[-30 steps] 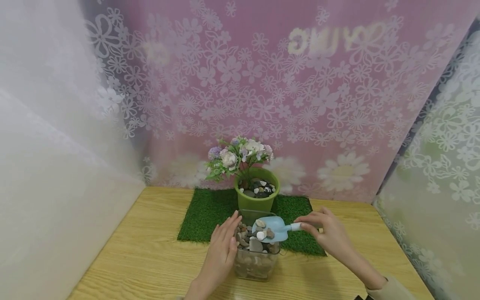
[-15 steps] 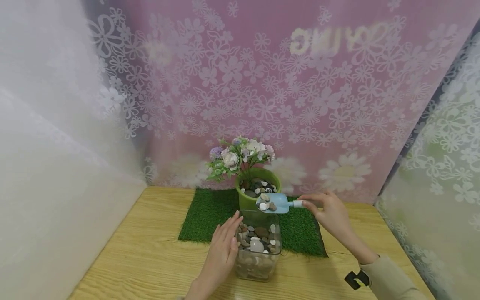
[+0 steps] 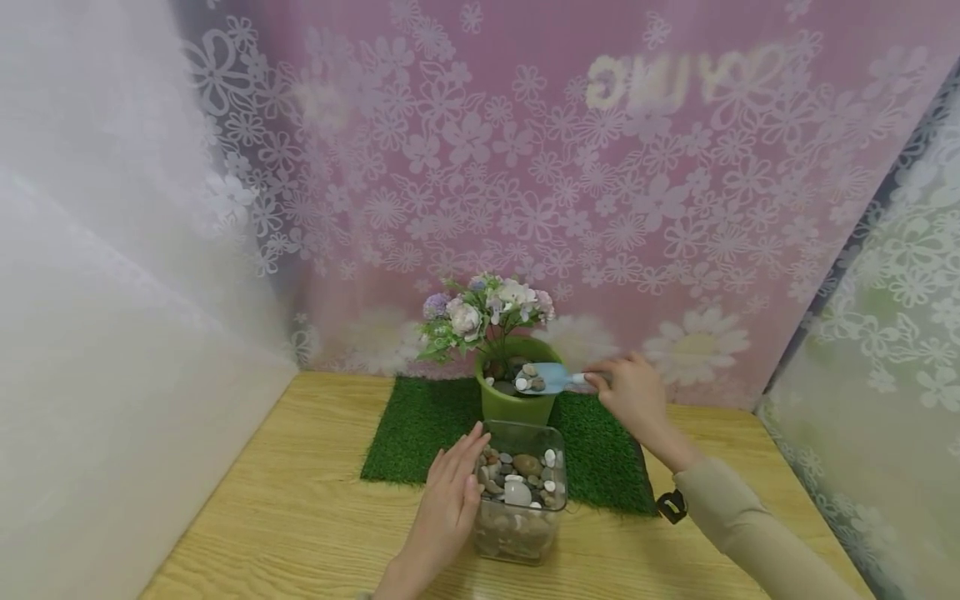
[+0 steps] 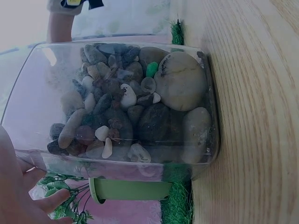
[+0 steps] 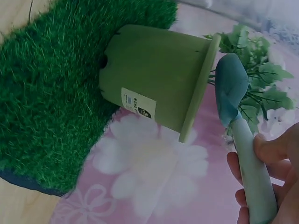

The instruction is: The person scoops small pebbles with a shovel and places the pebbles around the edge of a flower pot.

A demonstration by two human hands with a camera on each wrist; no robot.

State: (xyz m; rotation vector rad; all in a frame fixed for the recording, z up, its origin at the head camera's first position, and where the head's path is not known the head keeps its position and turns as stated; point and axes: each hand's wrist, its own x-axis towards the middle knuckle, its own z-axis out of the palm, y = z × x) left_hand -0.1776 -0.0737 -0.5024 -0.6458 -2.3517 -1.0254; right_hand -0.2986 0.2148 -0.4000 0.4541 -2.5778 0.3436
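Note:
A light blue toy shovel (image 3: 552,378) carrying several pebbles (image 3: 528,379) is over the mouth of the green flowerpot (image 3: 517,410). My right hand (image 3: 633,396) grips its pale handle (image 5: 254,170), seen closely in the right wrist view. My left hand (image 3: 448,492), fingers extended, rests against the left side of a clear plastic container (image 3: 517,533). Stones of mixed size and colour lie inside it, including a large round one (image 4: 181,80) and a small green one (image 4: 152,69). White and purple artificial flowers (image 3: 487,308) stand in the pot among more stones.
Under the pot lies a green artificial turf mat (image 3: 420,425), on a wood-grain table (image 3: 285,500). A pink flower-patterned curtain (image 3: 487,167) hangs close behind the pot. Pale sheets (image 3: 135,333) rise at the sides.
My right hand has lifted the shovel with its pebbles from above the clear container and carried it away from me, over the flowerpot. The left hand has stayed at the container.

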